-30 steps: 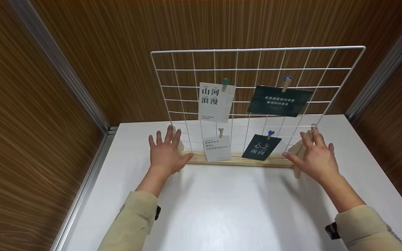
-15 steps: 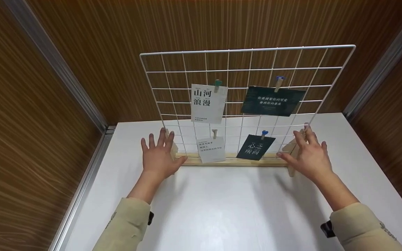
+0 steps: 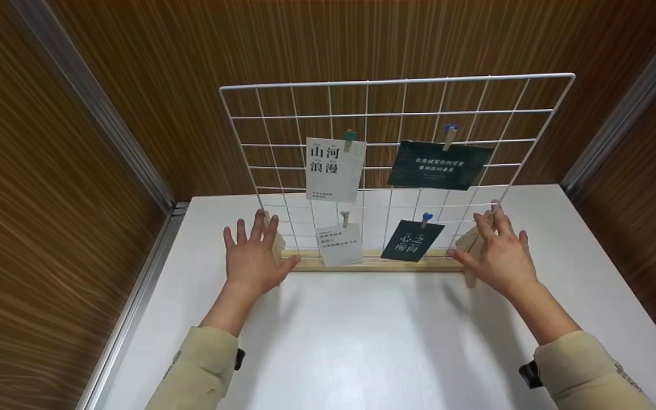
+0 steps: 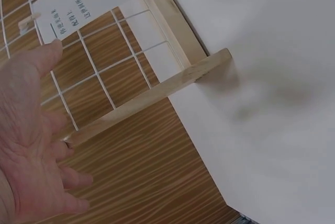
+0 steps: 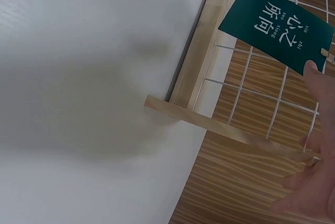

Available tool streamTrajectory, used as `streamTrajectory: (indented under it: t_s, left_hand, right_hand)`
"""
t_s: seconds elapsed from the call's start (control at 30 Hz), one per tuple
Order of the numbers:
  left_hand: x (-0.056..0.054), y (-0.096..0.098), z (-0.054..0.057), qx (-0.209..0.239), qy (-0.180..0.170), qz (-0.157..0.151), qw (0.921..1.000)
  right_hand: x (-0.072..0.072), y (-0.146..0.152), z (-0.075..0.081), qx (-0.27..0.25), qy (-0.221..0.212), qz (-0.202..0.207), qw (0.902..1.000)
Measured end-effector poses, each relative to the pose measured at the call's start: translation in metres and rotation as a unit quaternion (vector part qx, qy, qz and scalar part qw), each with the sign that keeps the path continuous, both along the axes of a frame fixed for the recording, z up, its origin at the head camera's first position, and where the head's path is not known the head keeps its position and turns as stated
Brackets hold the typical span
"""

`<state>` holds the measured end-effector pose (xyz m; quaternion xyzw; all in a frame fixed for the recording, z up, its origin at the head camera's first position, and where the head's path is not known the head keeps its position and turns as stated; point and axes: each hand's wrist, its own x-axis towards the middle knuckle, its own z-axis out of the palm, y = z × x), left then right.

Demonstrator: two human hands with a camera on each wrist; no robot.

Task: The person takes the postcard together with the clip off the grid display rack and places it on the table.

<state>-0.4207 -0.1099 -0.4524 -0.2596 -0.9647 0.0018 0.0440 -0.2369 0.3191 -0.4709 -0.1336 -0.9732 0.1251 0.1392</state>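
Note:
A white wire grid rack [image 3: 396,81] stands upright in a wooden base [image 3: 374,266]. My left hand [image 3: 252,262] is spread, fingers straight, at the rack's left wooden end piece [image 4: 146,98]. On the other side my right hand [image 3: 501,256] rests its outstretched fingers at the right end piece [image 5: 230,131]. Small clothespins hold cards on the wires: a white card [image 3: 333,176] and a dark green card [image 3: 439,165] above, a smaller white card [image 3: 339,254] and a smaller green card [image 3: 413,242] below. The left thumb lies near the lower white card, the right thumb near the lower green one.
The rack stands on a white tabletop [image 3: 339,330] toward its back edge. A wood-grain panel [image 3: 191,85] rises behind, and similar panels with grey metal strips [image 3: 94,108] flank both sides.
The rack with its clipped cards has slid left across the table, and both hands have moved left along with it. The cards keep their places on the grid.

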Motion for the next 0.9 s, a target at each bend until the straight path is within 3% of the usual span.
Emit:
streamTrajectory:
  t_s: [0.9]
  left_hand:
    - [0.0007, 0.0016, 0.0001, 0.004, 0.001, 0.006, 1.0]
  right_hand:
    - [0.0008, 0.0012, 0.0011, 0.008, -0.017, 0.005, 0.9998]
